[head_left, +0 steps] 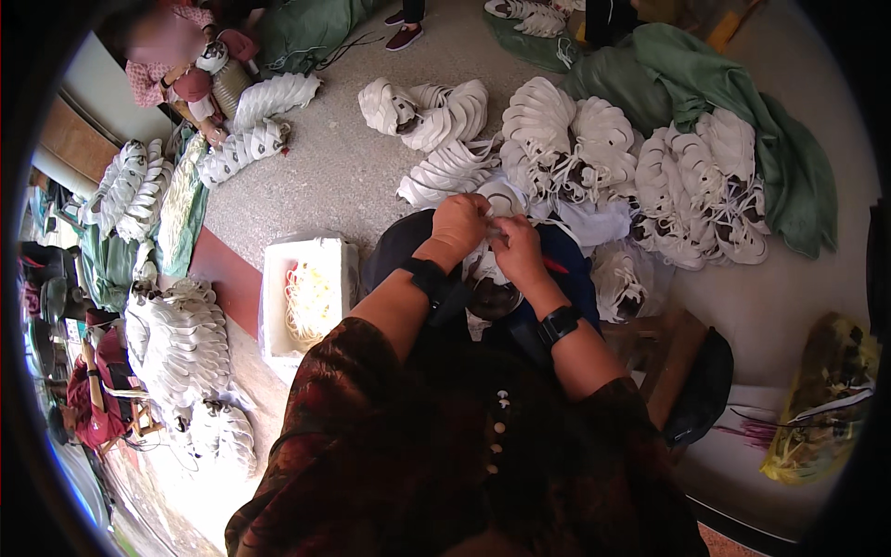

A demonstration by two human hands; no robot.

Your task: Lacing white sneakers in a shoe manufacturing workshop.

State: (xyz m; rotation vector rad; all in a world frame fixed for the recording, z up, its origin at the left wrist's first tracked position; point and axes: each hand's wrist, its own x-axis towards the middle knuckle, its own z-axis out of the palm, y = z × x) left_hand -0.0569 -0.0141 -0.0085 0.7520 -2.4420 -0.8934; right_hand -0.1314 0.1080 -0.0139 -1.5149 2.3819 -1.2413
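In my lap sits a white shoe upper (484, 266), its dark brown opening toward me. Above it my left hand (461, 223) is closed, fingertips pinching a white shoelace (489, 213). Close on the right, my right hand (517, 249) is also closed, its thumb and fingers pinched at the same lace. The fingertips almost meet, so the lace's exact path is hidden. Just beyond them lies another white upper (502, 197).
A white box (275, 311) of pale cords stands to my left. Stacked white uppers (538, 125) lie ahead, more (181, 339) at left. Green sacking (742, 102) covers the far right. A wooden stool (676, 357) and yellow bag (826, 399) are right. Other people (172, 70) sit at left.
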